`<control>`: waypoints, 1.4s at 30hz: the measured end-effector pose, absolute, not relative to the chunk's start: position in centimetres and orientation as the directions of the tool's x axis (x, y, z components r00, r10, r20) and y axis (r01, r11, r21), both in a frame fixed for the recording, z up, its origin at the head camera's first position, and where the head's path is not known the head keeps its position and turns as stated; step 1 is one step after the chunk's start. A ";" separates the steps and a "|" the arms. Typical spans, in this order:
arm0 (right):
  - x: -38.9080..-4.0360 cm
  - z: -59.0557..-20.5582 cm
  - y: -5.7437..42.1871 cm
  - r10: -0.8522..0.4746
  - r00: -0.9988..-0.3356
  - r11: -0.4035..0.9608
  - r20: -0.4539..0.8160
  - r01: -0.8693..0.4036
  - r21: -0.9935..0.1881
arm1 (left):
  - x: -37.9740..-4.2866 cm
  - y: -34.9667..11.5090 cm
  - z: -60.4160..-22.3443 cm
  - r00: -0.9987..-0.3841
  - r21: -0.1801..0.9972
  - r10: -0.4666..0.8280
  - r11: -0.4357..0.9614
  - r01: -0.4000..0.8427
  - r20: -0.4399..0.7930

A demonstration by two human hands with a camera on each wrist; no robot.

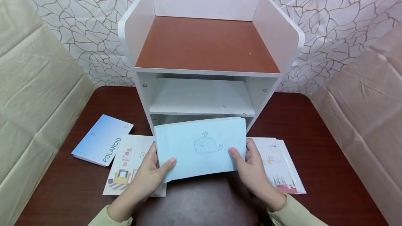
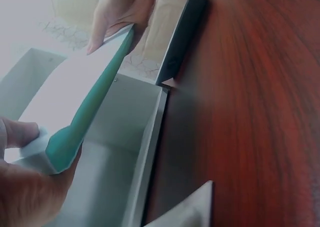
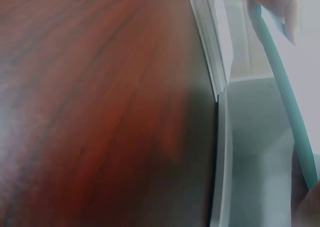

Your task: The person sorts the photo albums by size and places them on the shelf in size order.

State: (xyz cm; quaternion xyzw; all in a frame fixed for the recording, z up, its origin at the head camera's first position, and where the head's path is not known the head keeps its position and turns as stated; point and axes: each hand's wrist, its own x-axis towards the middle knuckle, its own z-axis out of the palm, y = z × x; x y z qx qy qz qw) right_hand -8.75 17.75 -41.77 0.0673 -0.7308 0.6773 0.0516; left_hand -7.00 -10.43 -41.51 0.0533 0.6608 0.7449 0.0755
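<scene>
Both hands hold a light blue notebook (image 1: 201,159) with a line drawing of a whale on its cover. My left hand (image 1: 154,173) pinches its left end, thumb on the cover and fingers beneath. At the other end my right hand (image 1: 252,166) grips the same way. The notebook is raised above the table, tilted a little, in front of the lower part of a white shelf unit (image 1: 201,97). Its teal edge (image 2: 95,102) shows in the left wrist view, and the right wrist view shows the edge (image 3: 285,87) too.
Left of the unit lie a blue-and-white "POLAROID" book (image 1: 102,138) and a cream illustrated book (image 1: 125,163), partly under my left arm. Another illustrated book (image 1: 279,166) lies right. The unit has a brown top (image 1: 207,44) with raised sides, standing on a dark red wooden table (image 1: 329,170).
</scene>
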 end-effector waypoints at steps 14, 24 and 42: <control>-10.1 -36.5 17.9 0.003 -0.884 0.081 0.467 -0.465 -0.882 | -8.3 -9.0 -38.6 -0.884 0.885 0.067 0.011 0.465 0.464; -11.9 -32.8 17.3 0.108 -0.835 -0.022 0.540 -0.545 -0.838 | -11.3 -8.5 -34.8 -0.659 0.659 -0.002 0.009 0.752 0.752; -12.8 -32.0 17.2 0.012 -0.795 0.047 0.607 -0.606 -0.794 | -12.4 -7.8 -31.3 -0.786 0.784 -0.123 -0.077 0.616 0.606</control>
